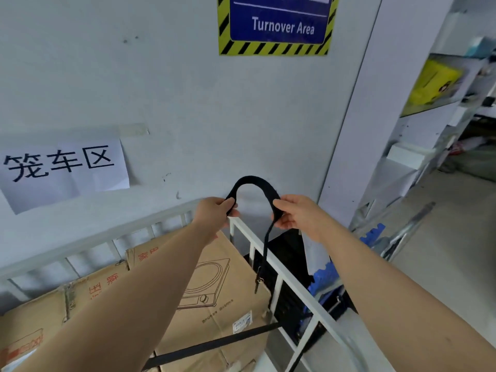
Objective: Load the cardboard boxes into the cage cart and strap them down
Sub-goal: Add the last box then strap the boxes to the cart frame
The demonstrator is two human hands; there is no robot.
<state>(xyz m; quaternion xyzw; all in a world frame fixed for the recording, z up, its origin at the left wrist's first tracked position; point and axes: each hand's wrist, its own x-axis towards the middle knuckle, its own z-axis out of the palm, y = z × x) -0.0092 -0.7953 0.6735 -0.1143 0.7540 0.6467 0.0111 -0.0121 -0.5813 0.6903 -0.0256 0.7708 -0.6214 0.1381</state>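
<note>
A black strap (252,181) arches between my two hands above the far right corner of the white cage cart (271,251). My left hand (214,210) pinches one side of the arch and my right hand (294,212) pinches the other. From my right hand the strap hangs down to a metal buckle (258,283). Several cardboard boxes (220,285) lie stacked inside the cart. A second black strap (214,345) runs taut across the front box to the cart's right rail.
The cart stands against a grey wall with a paper sign (64,170) and a blue "Turnover Area" sign (279,22). Blue foam pieces (324,277) and dark gear sit right of the cart. Metal shelving (442,103) stands at the right, beside bare floor.
</note>
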